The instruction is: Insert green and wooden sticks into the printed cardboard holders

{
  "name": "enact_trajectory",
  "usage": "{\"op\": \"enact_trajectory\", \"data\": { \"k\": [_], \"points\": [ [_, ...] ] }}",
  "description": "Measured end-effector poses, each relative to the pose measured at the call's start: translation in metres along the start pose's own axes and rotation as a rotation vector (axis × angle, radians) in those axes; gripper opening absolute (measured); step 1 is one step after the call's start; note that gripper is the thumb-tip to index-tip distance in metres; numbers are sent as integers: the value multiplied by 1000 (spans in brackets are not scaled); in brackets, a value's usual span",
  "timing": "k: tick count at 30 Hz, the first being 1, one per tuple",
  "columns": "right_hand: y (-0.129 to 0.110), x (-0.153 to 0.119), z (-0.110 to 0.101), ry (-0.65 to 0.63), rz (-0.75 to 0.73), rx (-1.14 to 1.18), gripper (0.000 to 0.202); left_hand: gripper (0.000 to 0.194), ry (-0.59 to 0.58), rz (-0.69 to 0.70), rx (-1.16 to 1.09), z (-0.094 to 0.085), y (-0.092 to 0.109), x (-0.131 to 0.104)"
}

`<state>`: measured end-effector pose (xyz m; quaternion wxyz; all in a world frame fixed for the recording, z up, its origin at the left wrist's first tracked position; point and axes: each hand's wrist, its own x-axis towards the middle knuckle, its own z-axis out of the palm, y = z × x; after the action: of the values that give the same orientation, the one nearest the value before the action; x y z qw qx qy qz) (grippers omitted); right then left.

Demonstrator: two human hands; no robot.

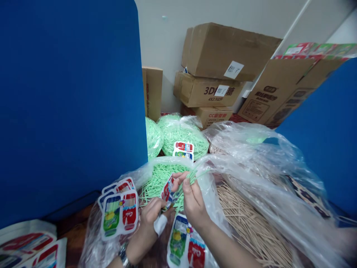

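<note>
My left hand (150,216), with a white wrap on it and a watch (123,255) at the wrist, grips a small red-and-blue printed packet (167,189) seen edge-on. My right hand (195,203) pinches a bunch of thin light-green sticks (192,175) between thumb and fingers, right beside that packet; its fingertips touch the packet's upper edge. Below both hands lies an open clear bag of loose green sticks (160,178). Several bottle-shaped packets (119,215) with cola and green drink prints overlap at the left. Another such packet (178,240) lies under my right forearm.
An open bag of brown sticks (251,219) lies at the right under crumpled clear plastic (267,163). Filled bags of green sticks (182,130) stand behind, one bearing a packet. Stacked cartons (217,89) line the wall. Blue panels (69,104) flank both sides. More packets (47,257) sit lower left.
</note>
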<state>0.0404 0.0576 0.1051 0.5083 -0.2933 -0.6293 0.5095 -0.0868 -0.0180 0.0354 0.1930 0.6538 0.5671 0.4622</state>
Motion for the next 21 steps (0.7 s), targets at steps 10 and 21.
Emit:
{"op": "enact_trajectory", "data": {
  "k": [10,21],
  "points": [
    [17,-6,-4,-167,40,-311,35,10,62,172,79,-5,-7,10],
    [5,10,-21,-464,-316,-591,46,8,108,197,13,-11,-11,19]
  ]
}}
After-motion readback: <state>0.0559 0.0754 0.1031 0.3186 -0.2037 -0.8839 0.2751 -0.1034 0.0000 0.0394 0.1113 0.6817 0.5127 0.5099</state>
